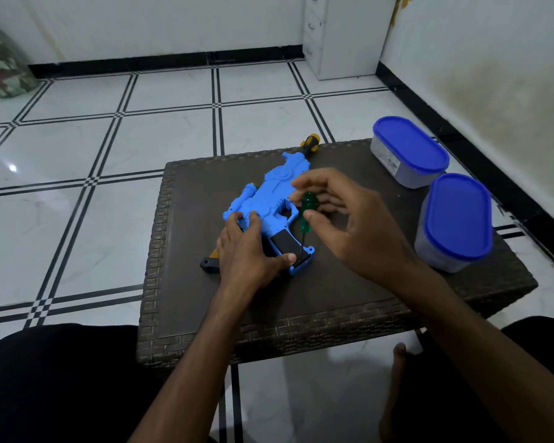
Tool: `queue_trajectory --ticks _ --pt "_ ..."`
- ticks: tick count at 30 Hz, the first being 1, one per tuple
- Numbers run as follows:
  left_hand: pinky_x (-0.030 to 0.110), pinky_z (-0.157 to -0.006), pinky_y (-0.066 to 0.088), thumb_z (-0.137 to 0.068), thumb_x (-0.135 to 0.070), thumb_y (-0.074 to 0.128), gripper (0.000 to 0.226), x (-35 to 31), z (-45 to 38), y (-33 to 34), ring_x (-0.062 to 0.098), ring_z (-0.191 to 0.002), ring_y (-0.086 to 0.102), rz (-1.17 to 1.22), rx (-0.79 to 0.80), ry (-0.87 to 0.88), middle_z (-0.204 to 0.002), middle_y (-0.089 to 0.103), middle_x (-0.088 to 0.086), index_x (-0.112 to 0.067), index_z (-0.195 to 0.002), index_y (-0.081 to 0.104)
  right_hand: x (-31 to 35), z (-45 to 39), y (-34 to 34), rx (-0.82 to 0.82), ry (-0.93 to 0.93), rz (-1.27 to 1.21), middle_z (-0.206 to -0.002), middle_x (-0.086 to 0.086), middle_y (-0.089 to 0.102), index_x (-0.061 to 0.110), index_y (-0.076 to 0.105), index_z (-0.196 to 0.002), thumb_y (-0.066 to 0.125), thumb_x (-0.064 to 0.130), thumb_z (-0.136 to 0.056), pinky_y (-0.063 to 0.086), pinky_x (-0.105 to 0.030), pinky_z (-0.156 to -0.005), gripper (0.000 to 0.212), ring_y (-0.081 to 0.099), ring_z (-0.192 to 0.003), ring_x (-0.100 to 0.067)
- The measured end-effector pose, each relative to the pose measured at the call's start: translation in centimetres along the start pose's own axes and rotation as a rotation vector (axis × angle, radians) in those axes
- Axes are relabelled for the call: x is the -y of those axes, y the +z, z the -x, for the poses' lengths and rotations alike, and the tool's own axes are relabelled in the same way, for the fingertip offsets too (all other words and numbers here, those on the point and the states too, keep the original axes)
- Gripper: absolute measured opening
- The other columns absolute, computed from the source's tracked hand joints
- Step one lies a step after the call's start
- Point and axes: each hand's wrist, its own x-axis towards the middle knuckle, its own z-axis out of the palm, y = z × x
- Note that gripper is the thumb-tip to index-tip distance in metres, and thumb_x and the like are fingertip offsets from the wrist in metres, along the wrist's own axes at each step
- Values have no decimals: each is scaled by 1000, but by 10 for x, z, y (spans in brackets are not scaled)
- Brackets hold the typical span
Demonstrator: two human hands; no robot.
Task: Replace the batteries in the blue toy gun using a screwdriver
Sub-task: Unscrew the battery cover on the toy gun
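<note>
Two hands at work over one low dark wicker-weave table (pixel 317 302), seen from the head camera.

Item 1: blue toy gun (pixel 269 199), lying flat on the table left of centre, muzzle pointing away toward the far edge. Yellow-and-black muzzle tip (pixel 310 143) overhangs the far edge. Black grip panel (pixel 283 243) faces up; a dark stock end (pixel 209 263) pokes out to the left beneath the left hand.

Item 2: green-handled screwdriver (pixel 306 215), translucent handle, thin metal shaft standing nearly upright, tip set down at the base of the gun's grip.

Item 3: left hand (pixel 247 251), laid flat on the gun's rear body, fingers fairly straight and pressing, thumb reaching along the grip's lower edge close to the screwdriver tip.

Item 4: right hand (pixel 349 225), fingers spread and loosely curved around the screwdriver handle; thumb tip touches the handle, the other fingers behind it. Whether they pinch it cannot be told. The hands are apart, one on each side of the tool.

Items 5–6: two oval clear plastic containers with blue lids, near container (pixel 454 225) and far container (pixel 410 151), on the table's right side, just beside each other.

Surroundings: white tiled floor (pixel 77 155) with black lines; white walls; dark-clothed knees at the bottom edge.
</note>
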Motion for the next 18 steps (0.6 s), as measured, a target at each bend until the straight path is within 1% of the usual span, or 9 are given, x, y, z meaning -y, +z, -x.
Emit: queue_trajectory --ticks 2,4,5,7,9,11,14,16,18 --pt "42 -119 14 -73 -56 74 105 -1 0 0 30 -146 8 -11 4 -1 -159 5 9 -18 -153 17 -1 1 0 21 -16 10 -112 -2 68 7 67 -109 57 -10 -84 51 -19 -89 32 64 -109 -10" --pt "43 -120 14 -74 -56 73 106 -2 0 0 30 -146 7 -21 13 -5 -159 4 9 -17 -153 15 -2 2 2 30 -22 9 -115 -4 64 9 72 -105 62 -5 -84 51 -19 -87 27 61 -112 -12" --pt "43 -120 13 -75 -56 73 106 -2 0 -1 31 -146 6 -24 19 -8 -160 3 9 -17 -154 13 -2 2 2 23 -19 9 -113 -5 61 10 73 -104 67 0 -85 50 -18 -85 22 61 -108 -12" --pt "44 -120 13 -75 -55 73 107 -4 -1 -1 32 -146 5 -31 33 -18 -160 1 10 -16 -154 12 -3 1 2 -5 -20 38 -103 -4 58 12 75 -101 74 8 -83 49 -16 -78 18 61 -94 -12" --pt "45 -120 12 -75 -54 74 108 -8 -2 -2 33 -147 4 -38 51 -35 -160 0 11 -15 -154 10 -4 1 1 -14 -42 84 -98 -1 61 12 74 -100 75 9 -83 49 -17 -75 17 62 -87 -11" --pt "46 -120 12 -75 -53 74 109 -11 -3 -3 33 -147 3 -44 60 -49 -160 -2 11 -14 -153 10 -4 1 2 -15 -52 102 -101 0 64 10 70 -107 72 4 -84 51 -17 -78 23 64 -91 -10" --pt "46 -120 14 -74 -54 75 109 -12 -3 -2 34 -146 4 -39 54 -55 -159 0 10 -14 -153 10 0 3 3 -35 18 5 -103 -3 69 6 60 -113 66 -5 -84 51 -15 -83 32 66 -98 -5" --pt "45 -120 14 -73 -54 75 109 -11 -2 -2 34 -146 6 -36 44 -55 -158 1 10 -14 -152 11 0 5 4 -32 6 -4 -106 -3 70 4 63 -109 62 -9 -84 51 -15 -85 28 66 -102 -5" --pt "44 -120 13 -73 -55 75 108 -10 -3 -1 33 -146 6 -37 34 -49 -158 2 11 -14 -151 13 -1 6 4 -21 -33 37 -110 -2 68 6 68 -105 64 -5 -84 52 -18 -86 24 64 -107 -8"
